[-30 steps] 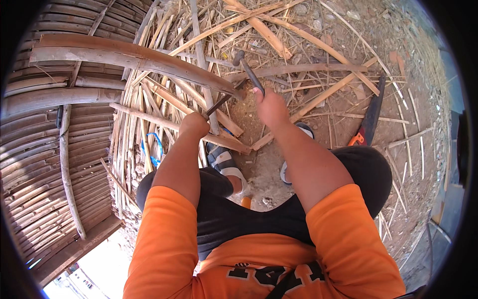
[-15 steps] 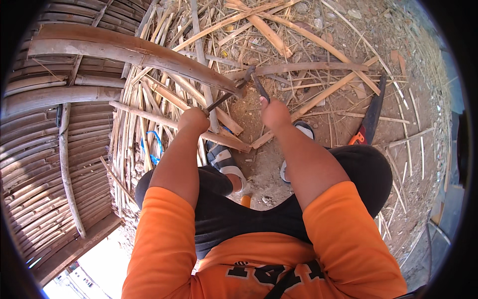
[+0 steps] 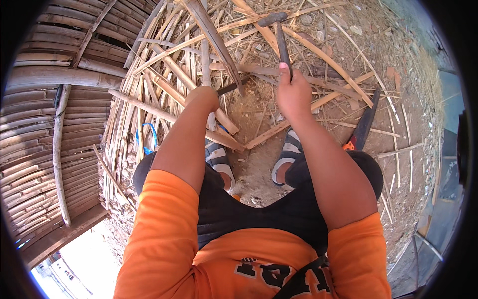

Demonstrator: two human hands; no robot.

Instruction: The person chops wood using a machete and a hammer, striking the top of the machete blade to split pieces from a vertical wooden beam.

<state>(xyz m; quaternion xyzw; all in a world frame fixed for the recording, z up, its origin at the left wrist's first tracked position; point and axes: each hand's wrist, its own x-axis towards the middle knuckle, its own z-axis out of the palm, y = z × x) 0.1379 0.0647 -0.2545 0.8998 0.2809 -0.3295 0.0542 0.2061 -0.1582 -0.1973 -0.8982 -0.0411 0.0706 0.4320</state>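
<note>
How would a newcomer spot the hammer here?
Start at the littered ground beyond the feet. Go to the right hand, which grips the hammer. Unlike the dark saw to its right, the hammer ends in a blunt crosswise head.

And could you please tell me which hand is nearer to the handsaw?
Right: the right hand is to the left of the handsaw; the left hand is much farther left.

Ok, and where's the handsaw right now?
In the head view, the handsaw lies on the ground to the right of the right hand, its orange handle beside the right knee, blade pointing away.
</note>
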